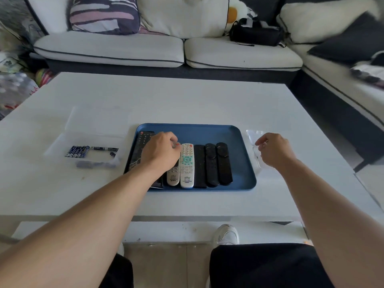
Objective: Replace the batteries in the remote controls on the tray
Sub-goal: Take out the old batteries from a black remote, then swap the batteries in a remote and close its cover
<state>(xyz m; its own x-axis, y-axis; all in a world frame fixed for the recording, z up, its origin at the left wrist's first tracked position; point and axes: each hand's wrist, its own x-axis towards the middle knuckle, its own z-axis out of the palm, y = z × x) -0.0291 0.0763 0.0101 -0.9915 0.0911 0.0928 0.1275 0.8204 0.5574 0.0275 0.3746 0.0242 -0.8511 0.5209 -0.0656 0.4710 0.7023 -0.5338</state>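
Observation:
A blue tray (239,163) in the middle of the white table holds several remotes side by side. At the tray's left lies a long black remote (138,150). My left hand (161,151) reaches over the tray with its fingers curled round the top end of a grey remote (173,177). To the right are a white remote with coloured buttons (187,165), a flat black remote (200,166) and two rounded black remotes (224,163). Several blue batteries (76,151) lie in a row left of the tray. My right hand (273,150) hovers right of the tray, loosely curled, holding nothing visible.
The batteries sit in a clear plastic box (93,161), with a loose battery (104,148) beside them. A clear plastic piece (252,135) lies under my right hand. A white sofa (145,50) with cushions and a black bag (255,34) runs behind the table (187,100).

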